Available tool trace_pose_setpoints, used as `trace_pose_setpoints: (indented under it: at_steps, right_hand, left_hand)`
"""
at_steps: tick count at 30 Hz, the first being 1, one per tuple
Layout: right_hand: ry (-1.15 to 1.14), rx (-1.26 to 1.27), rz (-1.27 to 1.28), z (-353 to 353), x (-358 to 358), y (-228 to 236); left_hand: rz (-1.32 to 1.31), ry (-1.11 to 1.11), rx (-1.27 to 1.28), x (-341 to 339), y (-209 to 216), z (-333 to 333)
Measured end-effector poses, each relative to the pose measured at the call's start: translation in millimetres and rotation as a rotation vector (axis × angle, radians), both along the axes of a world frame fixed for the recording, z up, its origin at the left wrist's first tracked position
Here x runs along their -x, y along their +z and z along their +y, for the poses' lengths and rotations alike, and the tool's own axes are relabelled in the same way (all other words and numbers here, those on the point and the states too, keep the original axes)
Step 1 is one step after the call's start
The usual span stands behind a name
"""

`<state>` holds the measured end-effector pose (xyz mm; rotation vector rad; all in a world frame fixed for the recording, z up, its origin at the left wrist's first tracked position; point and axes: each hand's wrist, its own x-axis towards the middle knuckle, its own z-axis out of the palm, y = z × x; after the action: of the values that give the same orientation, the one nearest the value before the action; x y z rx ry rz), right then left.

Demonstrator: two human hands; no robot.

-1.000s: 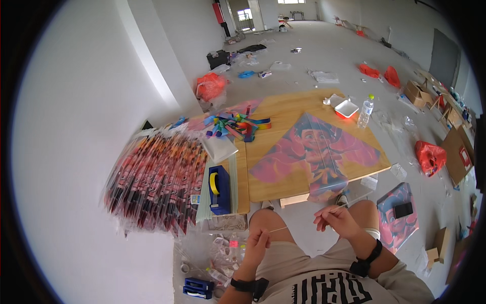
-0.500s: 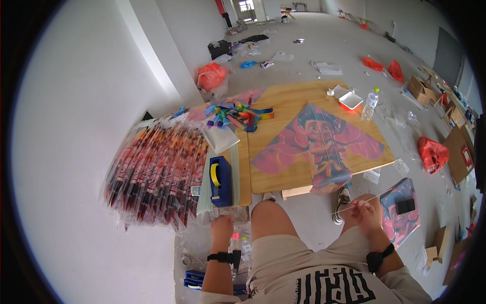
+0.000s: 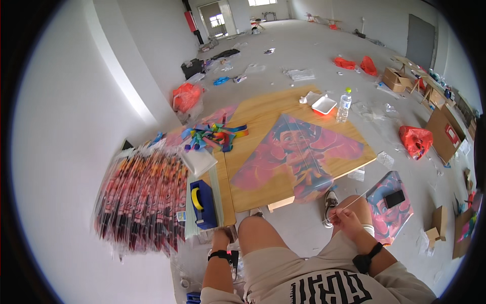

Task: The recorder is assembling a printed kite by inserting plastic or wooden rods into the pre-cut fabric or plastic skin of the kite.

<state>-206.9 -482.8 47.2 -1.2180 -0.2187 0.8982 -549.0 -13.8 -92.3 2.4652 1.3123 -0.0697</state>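
Note:
Over my right knee, my right hand (image 3: 348,223) is closed, its fingers pinching a thin white rod (image 3: 358,198) that slants up to the right. My left hand (image 3: 221,237) is low beside my left knee, just under the table's near edge by the blue tape dispenser (image 3: 205,205); its fingers are hidden. A pink and blue kite (image 3: 324,147) with a cartoon figure lies spread on the wooden table (image 3: 258,107), its lower end hanging over the near edge. Beside the dispenser lies a bundle of pale rods (image 3: 217,190).
Many wrapped kites (image 3: 144,202) are stacked at the left. Colourful ribbons (image 3: 215,136), a white tray (image 3: 324,105) and a water bottle (image 3: 344,105) stand farther back. On the right, a phone (image 3: 394,198) rests on a printed sheet (image 3: 387,223). Red bags (image 3: 416,142) and cartons lie on the floor.
The view has swung, so the scene sits farther left. My right hand still pinches the rod, which now slants more steeply. My left hand's fingers are now less visible by the table's edge.

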Motion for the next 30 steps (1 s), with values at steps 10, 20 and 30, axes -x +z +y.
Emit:
trace_pose_setpoints:
  at_steps: [10,20,30]
  right_hand:
    - [-0.018,-0.030,0.041,2.6,0.1,-4.2]
    - [-0.004,-0.075,0.021,5.7,-4.8,23.8]
    - [-0.008,-0.718,-0.592,28.1,31.4,232.7]
  left_hand:
    - [-0.248,-0.009,-0.020,19.4,16.4,-6.2]
    - [-0.903,0.214,0.269,45.7,160.5,-88.2]
    - [-1.586,-0.088,0.897,-22.7,331.7,-206.5]
